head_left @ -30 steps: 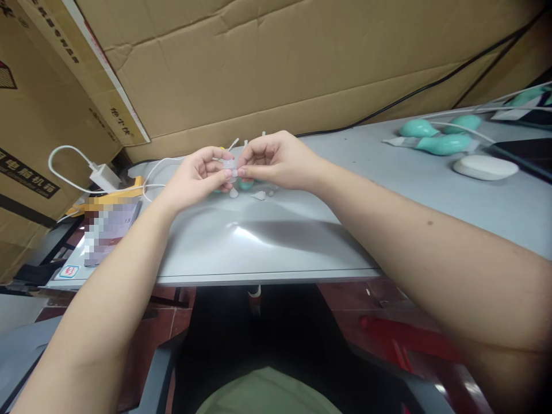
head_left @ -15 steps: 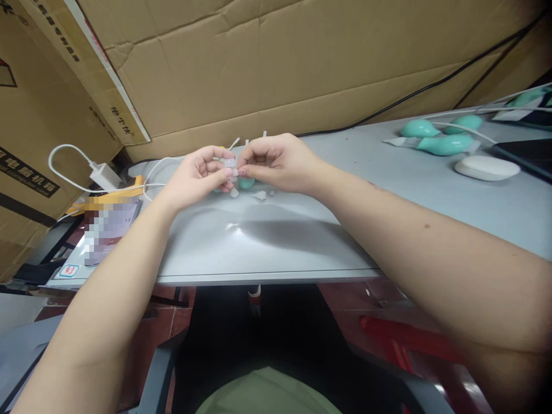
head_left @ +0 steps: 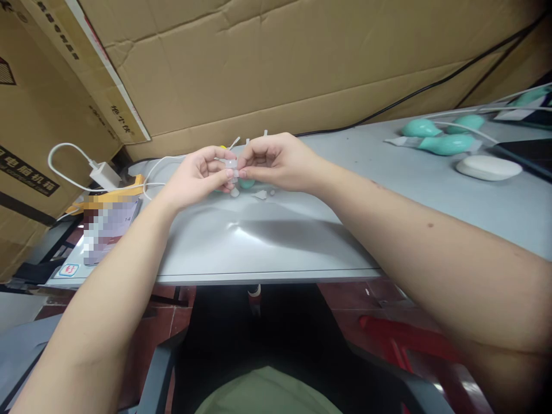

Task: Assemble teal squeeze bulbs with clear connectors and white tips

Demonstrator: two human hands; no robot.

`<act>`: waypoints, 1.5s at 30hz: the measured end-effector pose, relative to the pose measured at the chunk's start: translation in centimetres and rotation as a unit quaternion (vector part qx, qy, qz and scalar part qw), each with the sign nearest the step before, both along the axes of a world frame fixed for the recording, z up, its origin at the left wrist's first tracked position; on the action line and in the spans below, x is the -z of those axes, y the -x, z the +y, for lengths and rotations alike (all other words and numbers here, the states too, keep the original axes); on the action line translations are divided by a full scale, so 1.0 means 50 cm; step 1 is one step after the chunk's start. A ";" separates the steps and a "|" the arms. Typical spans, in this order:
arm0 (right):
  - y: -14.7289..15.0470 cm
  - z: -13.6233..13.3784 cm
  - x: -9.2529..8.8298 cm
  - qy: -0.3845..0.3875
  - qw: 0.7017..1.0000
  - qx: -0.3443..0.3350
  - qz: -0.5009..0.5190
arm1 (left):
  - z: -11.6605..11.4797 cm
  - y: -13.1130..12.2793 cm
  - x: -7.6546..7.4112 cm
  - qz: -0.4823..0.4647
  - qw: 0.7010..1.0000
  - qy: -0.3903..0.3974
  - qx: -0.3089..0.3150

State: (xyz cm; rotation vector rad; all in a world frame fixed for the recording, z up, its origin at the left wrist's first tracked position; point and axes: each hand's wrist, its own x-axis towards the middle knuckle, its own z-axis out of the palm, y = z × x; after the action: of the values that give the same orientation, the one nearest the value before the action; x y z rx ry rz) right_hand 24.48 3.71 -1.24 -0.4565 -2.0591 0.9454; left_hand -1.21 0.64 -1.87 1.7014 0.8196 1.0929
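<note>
two bare forearms stretch forward from the lower corners, the left forearm (head_left: 107,293) and the right forearm (head_left: 422,247) slanting in toward each other. nearest the body, well below the hands, are green cloth (head_left: 267,394) and dark trousers (head_left: 254,351), with a grey armrest (head_left: 158,368) to the right of the left forearm and a red stool (head_left: 401,333) low beneath the right one. on the near side of the hands runs the front of the grey table (head_left: 207,253); a small sticker (head_left: 69,270) sits near its edge, left of the left forearm, with a partly blurred booklet (head_left: 116,230) just behind it.

right below the left fingertips lies a rounded scrap (head_left: 235,192); under the right hand are a pointed scrap (head_left: 260,195) and, beside it, a tiny scrap (head_left: 272,193). above them the left hand (head_left: 200,175) and the right hand (head_left: 280,164) meet. the left thumb and fingers are curled closed around a small clear plastic piece (head_left: 232,164); the right thumb and forefinger pinch its right end, the other right fingers loosely folded. it sits between the two hands, its exact shape too small to tell.

behind the hands, partly hidden, a teal object (head_left: 247,184) shows. left of the left hand, a white plug (head_left: 104,175) stands by an orange strip (head_left: 131,187). far right of the right hand are a white oval object (head_left: 489,168) and, beyond it, teal bulbs (head_left: 448,144). past everything rises tall cardboard (head_left: 302,63).
</note>
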 end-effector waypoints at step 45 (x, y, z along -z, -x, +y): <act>0.007 0.015 0.018 0.015 1.000 -0.016 -0.020 | 0.003 0.015 0.005 0.064 0.998 0.001 -0.004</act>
State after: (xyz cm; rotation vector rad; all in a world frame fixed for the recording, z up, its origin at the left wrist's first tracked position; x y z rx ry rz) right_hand 24.14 4.47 -2.13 -0.4628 -2.0961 0.9934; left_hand -1.97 0.80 -2.11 1.7826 0.9083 0.9962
